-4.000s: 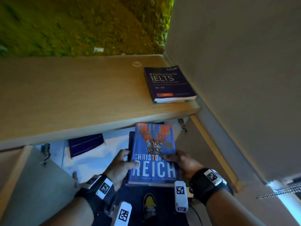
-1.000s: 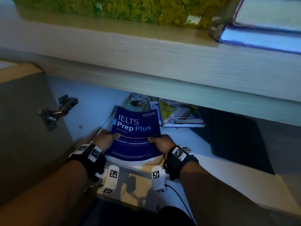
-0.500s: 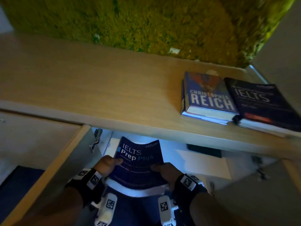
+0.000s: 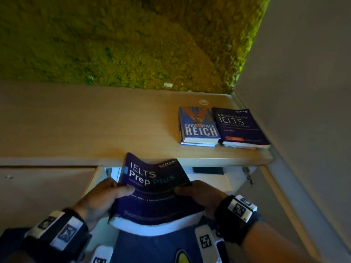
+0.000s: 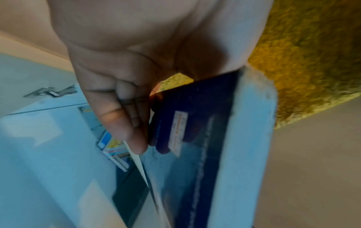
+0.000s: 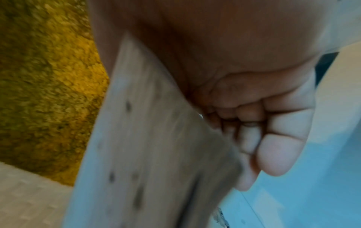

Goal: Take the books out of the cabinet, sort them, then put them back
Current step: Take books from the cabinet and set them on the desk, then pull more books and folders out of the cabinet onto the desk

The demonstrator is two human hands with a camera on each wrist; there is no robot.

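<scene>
Both hands hold a dark blue "IELTS Prep Plus" paperback (image 4: pixel 152 188) flat in front of the open cabinet, its far edge level with the front of the wooden top (image 4: pixel 95 126). My left hand (image 4: pixel 106 196) grips its left edge, thumb on the cover. My right hand (image 4: pixel 197 194) grips its right edge. The left wrist view shows fingers curled under the book (image 5: pixel 195 138); the right wrist view shows fingers under its page block (image 6: pixel 152 146). A blue "Christopher Reich" book (image 4: pixel 198 126) and a dark "IELTS" book (image 4: pixel 239 128) lie side by side on the top, at the right.
A green moss wall (image 4: pixel 133 44) backs the top and a grey wall (image 4: pixel 303 92) closes the right side. A cabinet door (image 4: pixel 38 196) stands open at the left. Inside the cabinet lie a dark object (image 4: pixel 208 170) and more books (image 5: pixel 113 146).
The IELTS Prep Plus book has come out of the cabinet and risen toward the wooden top, still in both hands. Four seconds ago the hands held the Reich book, which now lies on the top.
</scene>
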